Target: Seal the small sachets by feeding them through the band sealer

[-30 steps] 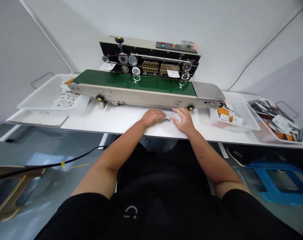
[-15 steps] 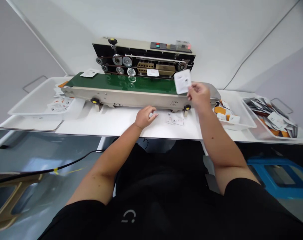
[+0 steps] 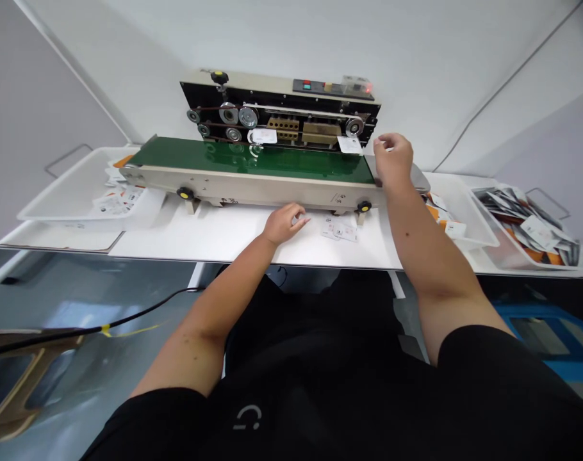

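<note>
My right hand (image 3: 394,157) is raised at the right end of the sealing machine (image 3: 282,109), fingers loosely bent and holding nothing. Just left of its fingertips, a white packet (image 3: 350,145) hangs with its upper edge at the machine's intake. Another white packet (image 3: 264,136) is farther along, in front of the metal wheels, above the green conveyor belt (image 3: 176,153). My left hand (image 3: 284,223) rests on the white table by the conveyor's front side, half curled, thumb apart from the fingers, with nothing in it. To its right lie small clear printed packets (image 3: 342,232).
At the left, a translucent bin (image 3: 46,198) contains several packets below the belt's end. Another bin (image 3: 484,234) with orange and white packets stands behind my right forearm. Farther right is a bin (image 3: 507,253) full of packets. Black knobs (image 3: 364,207) project from the conveyor's front.
My right hand has let go of the white packet at the intake and drawn right. The middle packet has travelled left. The one at the belt's left end is gone from view.
</note>
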The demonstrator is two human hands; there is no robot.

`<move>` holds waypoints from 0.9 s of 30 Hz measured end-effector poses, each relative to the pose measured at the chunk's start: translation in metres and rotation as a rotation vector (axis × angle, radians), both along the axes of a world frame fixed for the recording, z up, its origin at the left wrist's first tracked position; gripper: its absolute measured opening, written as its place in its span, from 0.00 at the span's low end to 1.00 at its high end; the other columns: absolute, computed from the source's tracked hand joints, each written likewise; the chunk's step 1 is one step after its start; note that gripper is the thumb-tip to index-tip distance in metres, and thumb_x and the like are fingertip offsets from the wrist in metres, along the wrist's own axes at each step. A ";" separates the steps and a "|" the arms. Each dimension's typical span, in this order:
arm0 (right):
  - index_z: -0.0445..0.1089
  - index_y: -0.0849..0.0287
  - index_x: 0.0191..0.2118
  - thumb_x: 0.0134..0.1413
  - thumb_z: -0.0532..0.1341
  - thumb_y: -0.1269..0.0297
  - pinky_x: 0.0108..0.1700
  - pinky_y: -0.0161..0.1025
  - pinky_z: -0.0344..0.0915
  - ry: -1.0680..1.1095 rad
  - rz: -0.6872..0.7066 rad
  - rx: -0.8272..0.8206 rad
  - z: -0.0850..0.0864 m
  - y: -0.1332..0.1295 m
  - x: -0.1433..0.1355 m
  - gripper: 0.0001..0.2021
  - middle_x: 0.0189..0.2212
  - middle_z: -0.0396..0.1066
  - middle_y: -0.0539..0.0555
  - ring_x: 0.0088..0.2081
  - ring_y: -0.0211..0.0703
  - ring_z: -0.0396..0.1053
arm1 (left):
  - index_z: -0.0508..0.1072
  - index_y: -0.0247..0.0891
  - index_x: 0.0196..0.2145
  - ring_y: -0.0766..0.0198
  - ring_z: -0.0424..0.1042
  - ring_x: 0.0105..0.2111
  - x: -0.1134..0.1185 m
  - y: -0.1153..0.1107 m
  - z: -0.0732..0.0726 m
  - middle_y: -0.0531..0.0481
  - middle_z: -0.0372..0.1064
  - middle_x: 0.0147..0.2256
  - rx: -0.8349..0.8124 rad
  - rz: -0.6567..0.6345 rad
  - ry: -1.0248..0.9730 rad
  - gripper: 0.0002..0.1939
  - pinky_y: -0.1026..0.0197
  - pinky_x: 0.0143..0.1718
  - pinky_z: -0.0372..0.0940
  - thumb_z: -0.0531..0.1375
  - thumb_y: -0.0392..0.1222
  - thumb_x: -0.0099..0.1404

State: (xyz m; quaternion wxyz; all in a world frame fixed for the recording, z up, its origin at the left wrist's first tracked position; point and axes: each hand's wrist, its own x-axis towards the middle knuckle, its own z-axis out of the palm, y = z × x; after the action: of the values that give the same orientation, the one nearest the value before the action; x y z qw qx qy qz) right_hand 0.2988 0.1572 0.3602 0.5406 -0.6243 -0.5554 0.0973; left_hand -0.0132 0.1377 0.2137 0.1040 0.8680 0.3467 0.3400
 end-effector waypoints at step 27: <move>0.80 0.52 0.41 0.62 0.66 0.53 0.50 0.58 0.78 0.003 0.302 -0.062 -0.146 -0.193 -0.022 0.10 0.39 0.82 0.56 0.43 0.54 0.80 | 0.73 0.42 0.67 0.43 0.67 0.65 0.019 -0.009 -0.003 0.40 0.69 0.65 0.043 -0.373 0.376 0.34 0.43 0.66 0.60 0.61 0.63 0.72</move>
State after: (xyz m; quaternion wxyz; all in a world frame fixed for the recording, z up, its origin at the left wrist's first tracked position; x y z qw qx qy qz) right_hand 0.2769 -0.0362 0.2144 0.5011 -0.5498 -0.6391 0.1955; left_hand 0.0059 0.1287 0.2106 0.0800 0.9668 0.1868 0.1549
